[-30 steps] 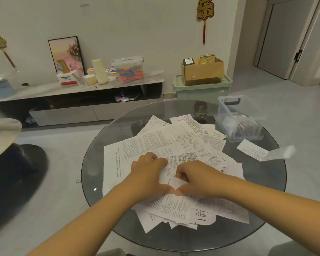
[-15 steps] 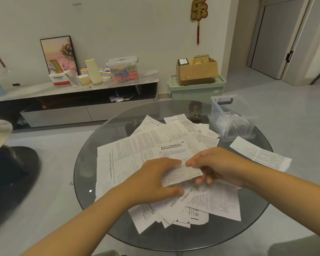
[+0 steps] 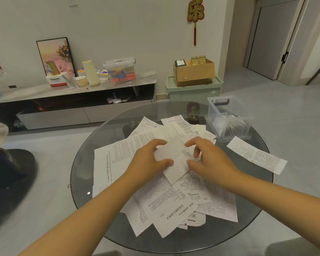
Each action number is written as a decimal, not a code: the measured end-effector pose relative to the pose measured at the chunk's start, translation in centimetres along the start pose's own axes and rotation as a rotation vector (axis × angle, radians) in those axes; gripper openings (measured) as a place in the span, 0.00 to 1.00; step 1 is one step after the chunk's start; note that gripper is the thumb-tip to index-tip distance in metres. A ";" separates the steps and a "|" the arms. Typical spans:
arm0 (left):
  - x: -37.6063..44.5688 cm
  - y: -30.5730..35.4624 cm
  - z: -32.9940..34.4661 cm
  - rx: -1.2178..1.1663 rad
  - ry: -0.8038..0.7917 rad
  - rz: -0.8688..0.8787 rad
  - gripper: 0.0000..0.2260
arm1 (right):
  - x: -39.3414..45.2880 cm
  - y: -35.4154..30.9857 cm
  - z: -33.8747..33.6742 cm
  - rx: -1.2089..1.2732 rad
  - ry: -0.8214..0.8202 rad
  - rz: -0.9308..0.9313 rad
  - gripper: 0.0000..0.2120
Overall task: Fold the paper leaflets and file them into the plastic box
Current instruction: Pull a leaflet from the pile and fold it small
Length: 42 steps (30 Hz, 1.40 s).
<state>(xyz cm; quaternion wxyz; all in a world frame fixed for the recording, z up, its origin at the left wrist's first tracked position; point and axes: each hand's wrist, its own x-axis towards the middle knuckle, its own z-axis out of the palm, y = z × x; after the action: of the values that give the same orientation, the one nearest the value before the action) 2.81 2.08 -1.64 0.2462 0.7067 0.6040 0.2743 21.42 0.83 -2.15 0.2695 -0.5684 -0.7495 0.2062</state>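
Note:
A pile of printed paper leaflets point(image 3: 161, 204) lies spread over the round glass table point(image 3: 85, 174). Above the pile I hold a small folded leaflet point(image 3: 174, 159), blank side up. My left hand point(image 3: 148, 161) grips its left edge between thumb and fingers. My right hand point(image 3: 207, 159) pinches its right edge with curled fingers. The clear plastic box point(image 3: 227, 119) stands open at the table's far right, with several folded leaflets standing inside it. One long leaflet point(image 3: 257, 157) lies apart, at the right, in front of the box.
A low TV cabinet point(image 3: 72, 100) with a lidded tub, bottle and framed picture runs along the back wall. A cardboard box point(image 3: 194, 72) sits on a green crate point(image 3: 194, 91) behind the table. A dark chair base point(image 3: 11, 174) stands at left.
Both hands lifted a leaflet from the pile and folded it smaller. It now shows its blank side, held higher between the hands. The camera view shifted slightly.

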 end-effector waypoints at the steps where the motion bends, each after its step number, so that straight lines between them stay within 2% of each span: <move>1: 0.2 0.0 0.2 0.003 0.003 0.005 0.27 | 0.1 0.0 0.2 -0.040 -0.002 -0.035 0.20; 4: 0.5 -0.2 0.7 0.120 -0.025 0.063 0.35 | 0.5 0.4 0.9 -0.147 -0.029 -0.131 0.20; 6: 0.5 -0.5 0.9 0.215 -0.049 0.103 0.33 | 0.7 0.7 1.2 -0.252 -0.092 -0.171 0.18; 9: 0.3 -0.6 0.9 0.409 -0.077 0.228 0.21 | 1.0 1.0 1.4 -0.373 -0.195 -0.186 0.18; 14: -0.5 -0.3 1.7 0.627 -0.257 0.279 0.26 | 1.3 1.4 1.1 -0.437 -0.245 -0.239 0.19; 19: -0.6 0.3 1.3 0.559 -0.232 0.292 0.16 | 1.1 1.7 1.1 -0.425 -0.213 -0.303 0.20; 24: -0.6 0.6 0.9 0.425 -0.192 0.284 0.12 | 1.1 1.6 0.9 -0.434 -0.100 -0.321 0.11; 28: -0.5 0.5 0.9 0.215 -0.162 0.215 0.10 | 0.9 1.1 0.5 -0.386 -0.034 -0.251 0.09; 31: -0.3 0.3 0.9 0.131 -0.154 0.161 0.07 | 0.8 0.9 0.5 -0.294 -0.049 -0.173 0.05; 34: -0.2 0.0 0.9 0.165 -0.175 0.136 0.12 | 1.1 1.0 0.6 -0.268 -0.079 -0.138 0.06; 39: 0.2 -0.8 1.0 0.281 -0.195 0.084 0.19 | 1.4 1.5 0.9 -0.276 -0.119 -0.122 0.19; 42: 0.5 -1.1 0.9 0.343 -0.224 0.091 0.17 | 1.5 1.6 1.3 -0.333 -0.090 -0.174 0.16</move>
<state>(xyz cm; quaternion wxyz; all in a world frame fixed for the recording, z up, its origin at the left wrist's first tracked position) 2.73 2.71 -2.98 0.1753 0.7907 0.5783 0.0982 21.49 2.71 -3.87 0.1549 -0.5284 -0.8309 0.0805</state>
